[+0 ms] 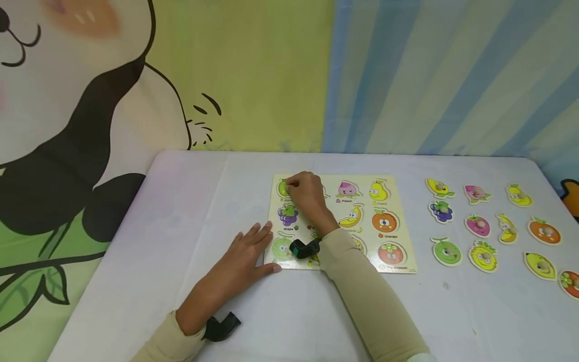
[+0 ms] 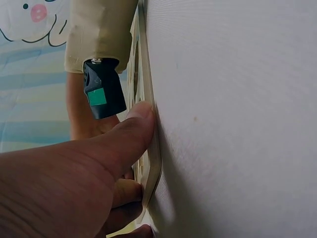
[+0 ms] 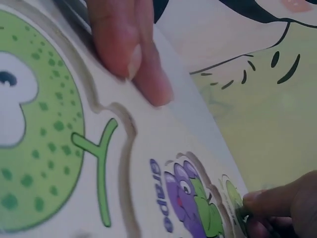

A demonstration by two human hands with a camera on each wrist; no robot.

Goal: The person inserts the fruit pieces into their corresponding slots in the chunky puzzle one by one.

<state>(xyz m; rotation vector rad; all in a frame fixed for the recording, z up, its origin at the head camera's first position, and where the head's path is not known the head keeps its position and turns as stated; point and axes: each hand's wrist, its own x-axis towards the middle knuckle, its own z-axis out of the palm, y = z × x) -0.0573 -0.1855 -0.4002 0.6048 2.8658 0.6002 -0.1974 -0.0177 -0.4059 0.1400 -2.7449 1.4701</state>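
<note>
A cream fruit puzzle board (image 1: 367, 234) lies flat on the white table. At its far-left corner my right hand (image 1: 307, 193) pinches a green apple piece (image 1: 282, 187) over the apple slot; the fingers cover part of it. In the right wrist view the right hand (image 3: 282, 203) holds this piece between thumb and fingers, beyond the printed grape (image 3: 190, 198). My left hand (image 1: 244, 254) rests with extended fingers along the board's left edge, near the melon slot (image 1: 282, 248). The left wrist view has the left thumb (image 2: 136, 124) touching the board's edge.
Several loose knobbed pieces lie right of the board, among them grapes (image 1: 441, 211), a melon (image 1: 447, 252), a pineapple (image 1: 483, 256) and an orange (image 1: 545, 231). A persimmon piece (image 1: 569, 283) is cut off by the frame. Behind the table hangs a printed backdrop (image 1: 258, 75).
</note>
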